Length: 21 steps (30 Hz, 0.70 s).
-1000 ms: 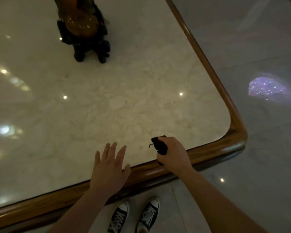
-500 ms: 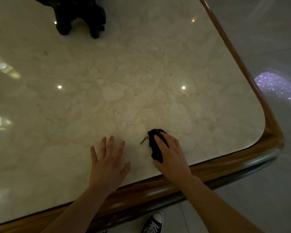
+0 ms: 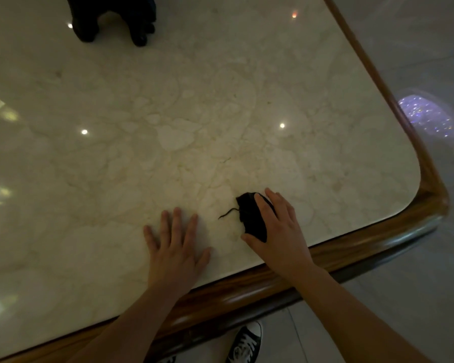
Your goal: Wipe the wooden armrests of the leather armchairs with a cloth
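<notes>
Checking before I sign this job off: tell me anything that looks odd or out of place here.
The black cloth is pressed by the right hand on a marble tabletop, not an armrest; no armchair is visible. A loose thread trails from it.

Marble table [image 3: 194, 113] with wooden rim [image 3: 247, 286], dark ornament base [image 3: 116, 19], sneaker [image 3: 245, 343] below.

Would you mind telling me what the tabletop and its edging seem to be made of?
The tabletop looks like polished cream marble: pale veining and sharp reflections of lights. The edging appears to be varnished wood, brown with grain and a glossy highlight along its rounded rim.
</notes>
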Tool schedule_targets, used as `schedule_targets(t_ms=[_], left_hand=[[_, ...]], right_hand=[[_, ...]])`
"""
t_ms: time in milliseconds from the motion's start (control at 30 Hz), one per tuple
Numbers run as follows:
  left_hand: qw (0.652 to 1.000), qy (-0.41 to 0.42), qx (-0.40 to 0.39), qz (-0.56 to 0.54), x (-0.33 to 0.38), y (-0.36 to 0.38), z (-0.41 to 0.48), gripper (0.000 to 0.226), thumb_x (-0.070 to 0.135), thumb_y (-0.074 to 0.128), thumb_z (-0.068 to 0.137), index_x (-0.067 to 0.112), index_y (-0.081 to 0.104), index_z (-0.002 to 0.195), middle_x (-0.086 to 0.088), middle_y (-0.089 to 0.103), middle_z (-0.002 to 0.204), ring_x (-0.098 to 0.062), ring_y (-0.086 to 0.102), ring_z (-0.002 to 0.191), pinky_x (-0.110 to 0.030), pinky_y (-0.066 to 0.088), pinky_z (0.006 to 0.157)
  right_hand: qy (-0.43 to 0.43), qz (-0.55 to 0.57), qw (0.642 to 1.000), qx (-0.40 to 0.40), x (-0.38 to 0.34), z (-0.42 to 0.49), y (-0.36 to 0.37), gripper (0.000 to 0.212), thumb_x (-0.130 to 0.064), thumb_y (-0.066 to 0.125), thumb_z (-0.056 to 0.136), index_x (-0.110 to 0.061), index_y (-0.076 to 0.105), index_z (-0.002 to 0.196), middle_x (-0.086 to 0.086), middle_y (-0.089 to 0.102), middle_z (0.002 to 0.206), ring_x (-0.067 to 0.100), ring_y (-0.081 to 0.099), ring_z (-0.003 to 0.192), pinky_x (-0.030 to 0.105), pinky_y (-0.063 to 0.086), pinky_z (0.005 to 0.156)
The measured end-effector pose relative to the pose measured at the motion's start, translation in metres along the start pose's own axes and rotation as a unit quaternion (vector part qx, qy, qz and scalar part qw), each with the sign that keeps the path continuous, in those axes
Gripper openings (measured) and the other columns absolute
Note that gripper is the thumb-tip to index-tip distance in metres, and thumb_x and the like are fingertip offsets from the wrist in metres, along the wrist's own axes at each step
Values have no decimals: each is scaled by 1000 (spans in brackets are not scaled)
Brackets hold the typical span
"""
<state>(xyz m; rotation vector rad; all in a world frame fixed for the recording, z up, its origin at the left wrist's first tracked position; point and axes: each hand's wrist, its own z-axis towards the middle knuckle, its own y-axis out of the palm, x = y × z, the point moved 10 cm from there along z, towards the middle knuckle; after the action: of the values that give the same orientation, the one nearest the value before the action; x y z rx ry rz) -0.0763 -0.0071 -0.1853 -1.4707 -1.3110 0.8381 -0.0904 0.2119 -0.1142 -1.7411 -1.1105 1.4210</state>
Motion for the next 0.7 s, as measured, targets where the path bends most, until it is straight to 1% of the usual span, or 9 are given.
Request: schedule_targets(t_ms=[100,200,267,367,500,600,700], left_hand=[[999,-18,-26,-6,-2,-9,2,82,73,21,87,29,19,155,-12,10,164,-36,-1,151,-69,6,115],[999,-15,-38,6,-4,-21,2,84,74,6,84,32,5,156,-8,-1,165,-33,-8,151,-67,1,115],[999,-7,-35,15,-4,-33,0,83,74,2,85,31,1,156,-8,-3,166,-33,-9,151,-66,-1,116],[999,12,-26,23,2,-55,-7,83,74,3,86,30,2,156,-9,-1,166,-33,-8,151,-65,-3,116],[997,46,-35,44,13,-83,-24,81,72,2,87,30,0,156,-9,-2,166,-33,-9,151,-65,-3,116],[995,80,-37,48,21,-111,-46,81,71,4,87,28,5,156,-11,4,166,-33,-6,152,-65,-2,116],[989,124,-24,71,27,-142,-70,80,68,8,88,27,11,157,-12,11,165,-34,-2,152,-65,0,116]], right_hand=[[19,9,1000,-11,-5,0,-12,85,-58,61,88,-25,22,156,1,15,166,27,11,151,50,28,120],[32,9,999,-11,-12,-4,-29,84,-59,60,90,-23,22,156,1,18,165,26,12,151,48,25,121],[39,13,999,-7,-17,-9,-41,83,-59,58,91,-23,22,157,2,19,165,26,13,151,46,24,121],[53,23,998,3,-23,-20,-60,81,-55,58,93,-21,23,157,3,23,163,24,15,149,44,25,121],[79,25,996,20,-35,-43,-88,76,-50,58,95,-21,23,156,3,30,160,23,21,146,40,29,119],[114,41,992,37,-49,-70,-113,72,-48,58,96,-23,26,155,2,33,158,22,24,144,36,28,116],[138,65,985,81,-65,-104,-138,70,-49,58,95,-24,30,154,1,35,158,23,26,144,36,28,115]])
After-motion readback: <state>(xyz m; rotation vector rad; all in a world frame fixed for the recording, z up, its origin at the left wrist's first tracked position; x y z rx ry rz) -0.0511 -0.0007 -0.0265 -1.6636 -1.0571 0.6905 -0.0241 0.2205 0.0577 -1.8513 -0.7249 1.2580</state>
